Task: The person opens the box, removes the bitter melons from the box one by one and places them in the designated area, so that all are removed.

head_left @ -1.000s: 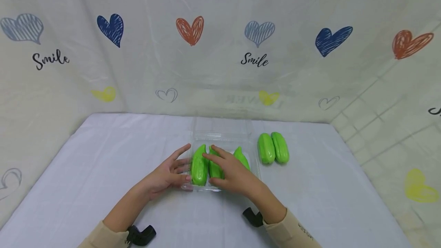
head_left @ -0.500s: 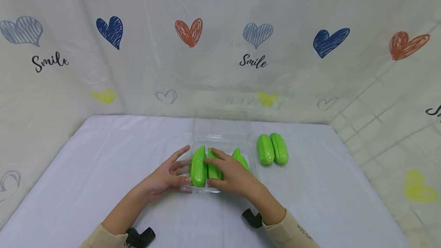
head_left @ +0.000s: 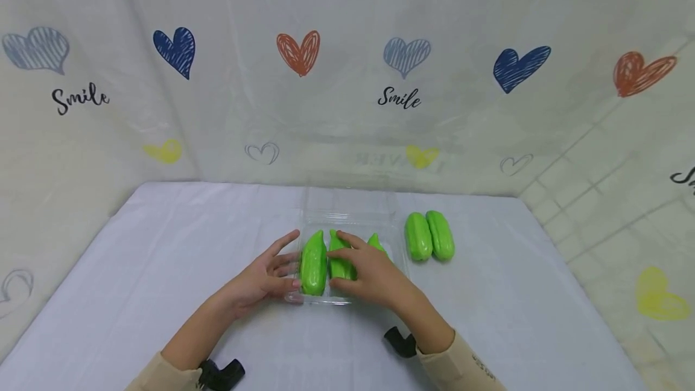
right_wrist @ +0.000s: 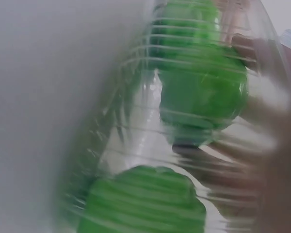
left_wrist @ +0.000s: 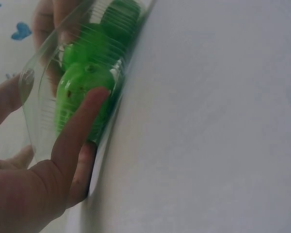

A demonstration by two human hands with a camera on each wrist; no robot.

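A clear plastic clamshell box stands on the table with its lid raised at the back. Green toy gourds with pointed tips lie inside: a left gourd, a middle gourd and a right gourd, the last partly hidden by my right hand. My left hand holds the box's left side, its thumb across the front wall. My right hand reaches into the box, its thumb and fingers bent about the middle gourd. Through the ribbed wall, the right wrist view shows that gourd blurred.
Right of the box, two more green gourds lie side by side on the white tablecloth. A pale curtain printed with hearts hangs behind the table. Black wrist mounts are on both sleeves.
My right hand has shifted slightly to the right with the middle gourd, showing more of it and covering more of the right gourd. My left hand stays at the box's side.
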